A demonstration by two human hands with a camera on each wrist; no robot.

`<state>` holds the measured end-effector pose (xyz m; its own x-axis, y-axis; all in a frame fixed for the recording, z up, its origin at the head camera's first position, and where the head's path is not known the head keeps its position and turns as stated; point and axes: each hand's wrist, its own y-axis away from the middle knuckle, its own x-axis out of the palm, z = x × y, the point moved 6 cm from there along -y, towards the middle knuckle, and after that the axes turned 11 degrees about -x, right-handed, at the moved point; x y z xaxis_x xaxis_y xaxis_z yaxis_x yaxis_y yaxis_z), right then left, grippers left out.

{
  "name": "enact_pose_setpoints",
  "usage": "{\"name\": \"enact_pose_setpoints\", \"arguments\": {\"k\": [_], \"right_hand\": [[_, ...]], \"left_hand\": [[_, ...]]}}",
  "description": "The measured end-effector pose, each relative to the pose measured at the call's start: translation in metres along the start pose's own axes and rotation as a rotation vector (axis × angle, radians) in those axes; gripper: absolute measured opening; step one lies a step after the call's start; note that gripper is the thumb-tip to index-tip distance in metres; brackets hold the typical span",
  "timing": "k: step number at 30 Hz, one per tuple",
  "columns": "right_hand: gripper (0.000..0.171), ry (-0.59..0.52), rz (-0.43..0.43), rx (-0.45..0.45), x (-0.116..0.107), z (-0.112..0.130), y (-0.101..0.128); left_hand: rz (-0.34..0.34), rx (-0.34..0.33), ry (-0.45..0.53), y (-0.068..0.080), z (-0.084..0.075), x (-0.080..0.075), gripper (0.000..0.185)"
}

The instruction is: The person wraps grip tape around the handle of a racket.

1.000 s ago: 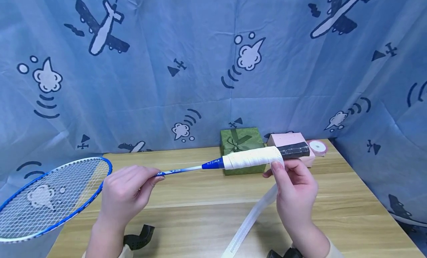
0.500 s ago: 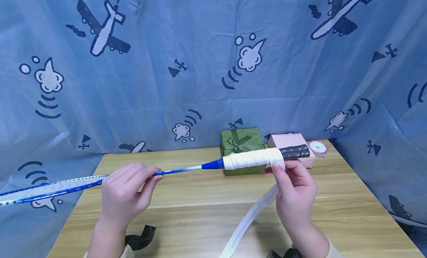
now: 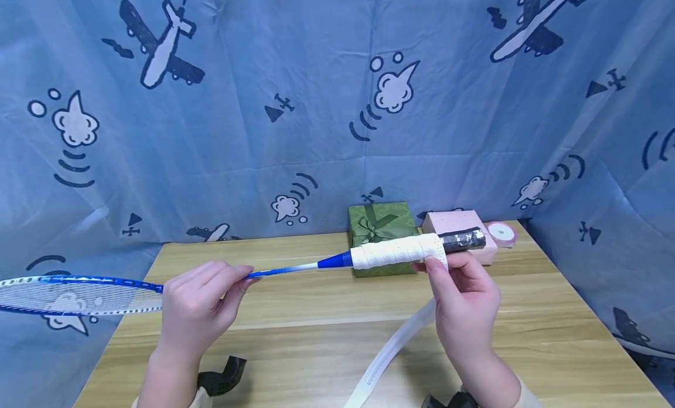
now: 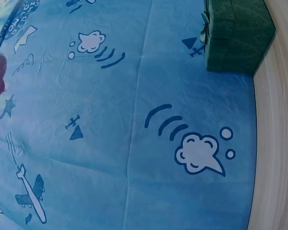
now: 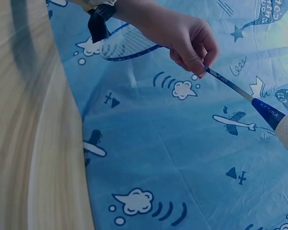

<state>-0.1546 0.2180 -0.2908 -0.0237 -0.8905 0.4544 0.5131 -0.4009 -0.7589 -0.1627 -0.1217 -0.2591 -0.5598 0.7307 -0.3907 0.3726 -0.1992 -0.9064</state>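
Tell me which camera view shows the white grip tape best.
The head view: the white grip tape shows there both as wound turns and as a loose strip running down from the right hand. The right wrist view catches only a bit at its right edge; in the left wrist view I can make out none.

The word "KESIKA" can be read in pale capitals on the blue cone [image 5: 268, 113] of the racket [image 3: 290, 269]. Small characters are printed along its shaft [image 5: 230, 85] but cannot be made out. Lettering is also carried by dark patches on the curtain [image 5: 134, 143], cut off or too blurred to be read surely.
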Motion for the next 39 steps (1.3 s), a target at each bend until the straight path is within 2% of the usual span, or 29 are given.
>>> {"name": "enact_pose_setpoints", "arguments": {"k": [5,15,27,33,39], "right_hand": [[0.002,0.012,0.006,-0.011,-0.0003,-0.0003,-0.0011],[0.006,0.112,-0.017,0.000,-0.0044,-0.0017,-0.0023],[0.005,0.105,-0.026,-0.005,-0.0029,0.0045,-0.0031],[0.007,0.041,-0.016,-0.036,-0.0006,0.0062,-0.0036],[0.003,0.067,-0.021,-0.034,-0.0030,0.0034,-0.0029]], "left_hand": [[0.013,-0.012,-0.010,-0.0004,0.0005,-0.0008,0.035],[0.004,0.002,0.016,-0.0013,-0.0004,-0.0037,0.035],[-0.003,-0.007,0.050,-0.0005,0.0001,-0.0059,0.035],[0.018,-0.017,0.066,-0.0010,0.0019,-0.0051,0.035],[0.079,-0.047,0.062,0.0009,0.0069,-0.0007,0.035]]}}
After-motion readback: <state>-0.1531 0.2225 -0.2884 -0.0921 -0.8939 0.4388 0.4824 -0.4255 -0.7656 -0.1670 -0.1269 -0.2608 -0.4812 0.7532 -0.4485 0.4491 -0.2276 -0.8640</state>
